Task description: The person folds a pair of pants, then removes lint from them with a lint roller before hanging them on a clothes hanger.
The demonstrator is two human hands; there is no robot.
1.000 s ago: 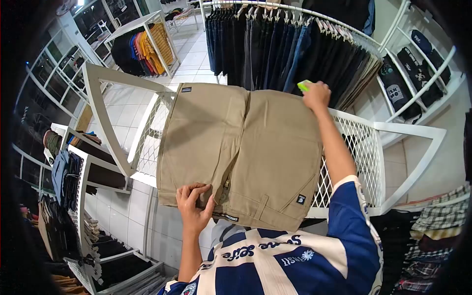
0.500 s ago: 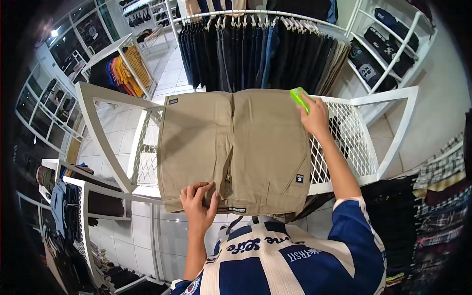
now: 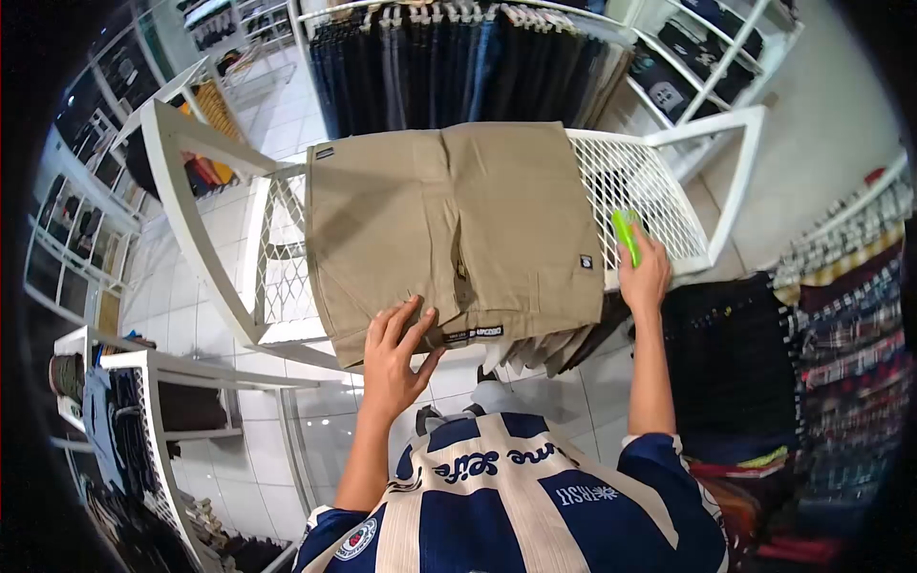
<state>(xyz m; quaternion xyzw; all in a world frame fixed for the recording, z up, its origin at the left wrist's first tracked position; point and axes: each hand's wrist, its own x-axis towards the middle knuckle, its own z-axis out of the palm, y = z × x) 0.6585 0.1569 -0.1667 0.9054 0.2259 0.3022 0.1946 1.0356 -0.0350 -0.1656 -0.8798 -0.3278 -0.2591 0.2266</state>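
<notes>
Khaki shorts (image 3: 382, 220) lie spread on a white mesh-topped rack (image 3: 683, 205), waistband toward me, the zip fly near the middle. My left hand (image 3: 390, 363) rests on the waistband left of the fly, fingers apart and fingertips on the fabric. An inner waistband label (image 3: 473, 334) shows beside its thumb. My right hand (image 3: 646, 275) is closed around a bright green handheld object (image 3: 627, 237), whose kind I cannot tell. This hand is right of the shorts, over the rack's near right corner. A small dark tag (image 3: 586, 261) sits on the shorts' right side.
Behind the rack hangs a rail of dark trousers (image 3: 420, 76). Shelves with folded dark clothes (image 3: 669, 91) stand at the back right. Plaid shirts (image 3: 850, 353) hang on my right. White shelving with clothes (image 3: 162, 430) stands on my left.
My right hand moved with the green object from the shorts' far right corner toward me, off their right edge. My left hand stays at the waistband. The view has tilted down.
</notes>
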